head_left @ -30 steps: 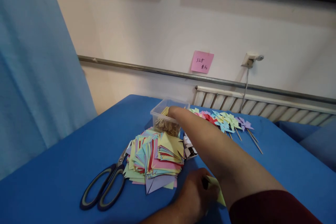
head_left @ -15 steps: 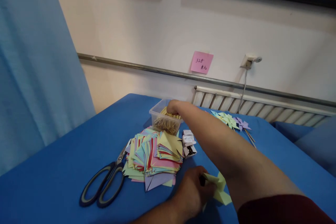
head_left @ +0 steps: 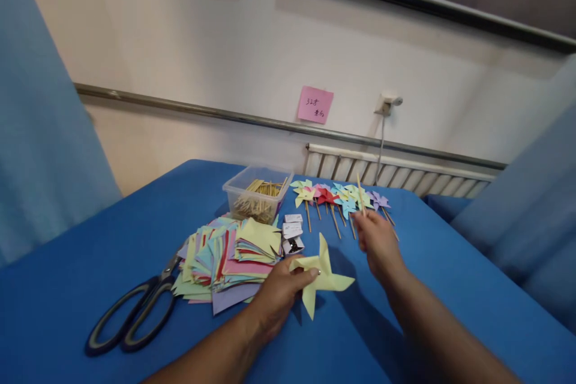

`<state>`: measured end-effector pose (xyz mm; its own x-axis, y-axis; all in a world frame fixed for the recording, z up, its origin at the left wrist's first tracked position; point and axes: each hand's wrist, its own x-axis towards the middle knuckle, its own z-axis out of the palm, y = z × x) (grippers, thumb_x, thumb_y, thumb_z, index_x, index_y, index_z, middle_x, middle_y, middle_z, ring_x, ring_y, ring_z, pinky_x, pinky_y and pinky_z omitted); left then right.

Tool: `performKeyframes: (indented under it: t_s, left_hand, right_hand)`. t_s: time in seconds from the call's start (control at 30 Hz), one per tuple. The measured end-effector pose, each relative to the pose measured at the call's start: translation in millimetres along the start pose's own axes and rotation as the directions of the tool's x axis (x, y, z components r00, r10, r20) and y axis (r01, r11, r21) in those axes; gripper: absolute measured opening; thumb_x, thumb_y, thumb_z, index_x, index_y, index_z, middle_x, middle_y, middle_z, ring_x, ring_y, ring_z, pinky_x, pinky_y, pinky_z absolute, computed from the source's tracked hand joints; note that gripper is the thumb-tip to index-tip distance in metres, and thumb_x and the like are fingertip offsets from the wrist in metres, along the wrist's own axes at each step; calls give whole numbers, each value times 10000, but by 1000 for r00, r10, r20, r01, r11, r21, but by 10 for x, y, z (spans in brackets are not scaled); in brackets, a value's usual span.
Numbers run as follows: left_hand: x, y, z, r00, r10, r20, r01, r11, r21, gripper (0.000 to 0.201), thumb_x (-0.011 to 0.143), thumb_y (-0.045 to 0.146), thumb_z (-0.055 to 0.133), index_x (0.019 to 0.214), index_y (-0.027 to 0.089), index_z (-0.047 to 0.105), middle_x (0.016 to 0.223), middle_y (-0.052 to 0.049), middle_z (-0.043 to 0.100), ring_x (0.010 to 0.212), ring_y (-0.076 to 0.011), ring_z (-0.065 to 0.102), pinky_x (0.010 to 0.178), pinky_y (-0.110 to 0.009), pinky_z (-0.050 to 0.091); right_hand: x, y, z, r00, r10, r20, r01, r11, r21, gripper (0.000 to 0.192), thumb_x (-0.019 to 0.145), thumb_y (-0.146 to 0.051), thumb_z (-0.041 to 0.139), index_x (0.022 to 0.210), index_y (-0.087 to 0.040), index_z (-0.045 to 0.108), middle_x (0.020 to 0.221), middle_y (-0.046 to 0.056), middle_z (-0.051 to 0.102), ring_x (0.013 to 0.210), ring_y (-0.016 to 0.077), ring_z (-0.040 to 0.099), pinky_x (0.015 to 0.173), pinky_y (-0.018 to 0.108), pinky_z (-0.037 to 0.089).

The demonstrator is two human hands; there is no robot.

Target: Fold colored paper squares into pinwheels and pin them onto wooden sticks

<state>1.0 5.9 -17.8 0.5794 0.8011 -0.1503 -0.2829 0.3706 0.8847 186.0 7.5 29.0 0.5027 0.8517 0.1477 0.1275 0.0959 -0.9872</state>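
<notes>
My left hand (head_left: 279, 293) pinches a pale yellow paper pinwheel (head_left: 330, 279) by one side, above the blue cloth. A small shiny pin head shows at the pinwheel's centre. To its right, my right hand (head_left: 375, 240) is closed on the lower end of a thin wooden stick (head_left: 360, 191), which points upward. Stick and pinwheel are apart. Just left of my left hand lies a pile of coloured paper squares (head_left: 225, 258) with cut corners. Behind the pile, a clear plastic box (head_left: 240, 191) holds many short sticks.
Large dark-handled scissors (head_left: 135, 315) lie left of the paper. Small white boxes (head_left: 293, 230), one open with dark pins, stand beside the pile. Several finished pinwheels (head_left: 327, 196) on sticks lie at the back. Behind the blue table (head_left: 103, 225) are a radiator (head_left: 400, 177) and a wall.
My right hand has come out of the plastic box with a stick and moved right. My left hand has raised the pinwheel and turned it into view. The view has shifted right.
</notes>
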Motion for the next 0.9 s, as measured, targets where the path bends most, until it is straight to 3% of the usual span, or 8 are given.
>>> performKeyframes:
  t_s: [0.1,0.2,0.33,0.43,0.53,0.7,0.8,0.9]
  left_hand:
    - [34,69,94,998,-41,40,47,986,-162,244,708,186,673,940,129,622,795,-66,678,704,-174,624,706,-297,471]
    - [121,69,146,993,-115,21,116,956,-268,208,710,131,669,915,125,637,763,-47,676,625,-125,607,620,-240,465]
    - [205,23,122,963,-235,135,270,870,-413,202,730,96,641,931,114,632,679,-8,638,519,-71,552,578,-217,452]
    - [204,5,86,927,-274,256,367,803,-470,206,745,77,608,947,114,620,659,7,607,492,-51,524,576,-208,445]
    - [187,1,71,898,-302,320,430,756,-494,237,724,55,595,955,108,610,602,27,562,474,-47,504,553,-195,428]
    - [162,-28,89,852,-423,309,522,740,-424,155,701,44,581,837,109,618,566,17,583,441,-53,502,510,-196,416]
    - [142,-56,88,828,-460,321,560,705,-435,136,663,50,603,791,94,612,546,22,584,436,-53,505,515,-200,424]
    - [131,-74,81,803,-512,304,596,672,-439,131,664,138,631,775,72,610,582,-4,615,458,-65,531,525,-205,435]
  right_hand:
    - [-325,351,-74,983,152,101,-161,983,91,302,720,-453,582,735,-151,578,436,-91,366,316,48,232,304,182,180]
    - [-520,484,21,950,207,235,-253,949,188,343,690,-459,641,818,-141,620,382,-112,311,306,46,221,304,172,174]
    - [-547,459,66,884,149,443,-360,821,443,451,640,-400,738,1004,-160,623,514,-81,465,328,7,217,319,155,145]
    - [-477,437,-6,855,88,510,-363,804,471,552,631,-355,763,1128,-203,578,631,-59,520,350,1,242,324,156,150]
    - [-410,431,-90,809,60,585,-382,811,444,593,637,-346,760,1177,-223,548,580,-84,469,349,8,233,327,160,151]
    - [-394,442,-114,752,59,656,-345,884,316,433,612,-353,771,976,-154,645,483,-100,416,358,18,275,355,169,184]
    - [-436,467,-68,779,73,623,-313,905,286,290,613,-373,765,692,-133,622,450,-89,415,372,22,283,371,179,184]
    - [-476,494,-17,828,102,552,-293,917,271,361,606,-396,762,547,-148,507,417,-83,412,368,26,291,378,187,188]
